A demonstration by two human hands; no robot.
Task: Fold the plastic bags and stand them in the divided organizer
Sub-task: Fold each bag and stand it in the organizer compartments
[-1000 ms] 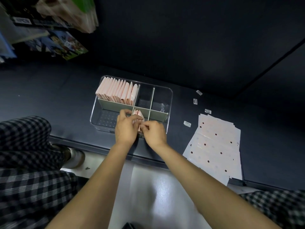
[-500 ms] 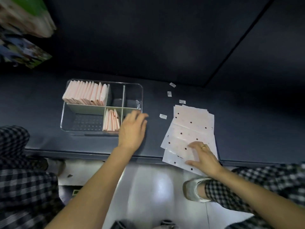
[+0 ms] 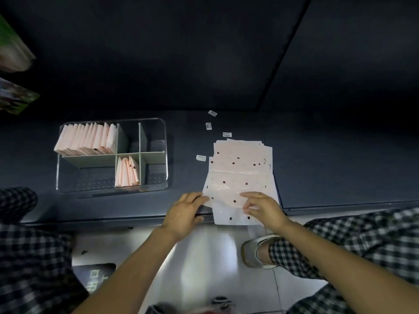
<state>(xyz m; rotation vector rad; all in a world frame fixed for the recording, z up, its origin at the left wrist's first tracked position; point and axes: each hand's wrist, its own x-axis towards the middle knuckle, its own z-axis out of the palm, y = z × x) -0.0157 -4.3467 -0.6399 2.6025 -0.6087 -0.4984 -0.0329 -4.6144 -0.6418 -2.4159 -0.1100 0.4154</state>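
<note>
bags (image 3: pixel 240 175) lie stacked just beyond both hands; left hand (image 3: pixel 184 210) and right hand (image 3: pixel 263 206) pinch the top one's near edge: peel one layer only, then crease squarely.

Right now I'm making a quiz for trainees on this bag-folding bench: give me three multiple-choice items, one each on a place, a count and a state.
1. Where does the pile of flat dotted bags lie relative to the clear organizer?
A. to its right
B. inside it
C. to its left

2. How many organizer compartments hold folded bags?
A. one
B. two
C. four

3. What are the hands doing?
A. hanging idle
B. both on the top flat bag
C. both inside the organizer

Answers:
1 A, the pile sits right of the tray.
2 B, the back-left row and the front-middle group.
3 B, the left hand and right hand handle its near end.
</note>
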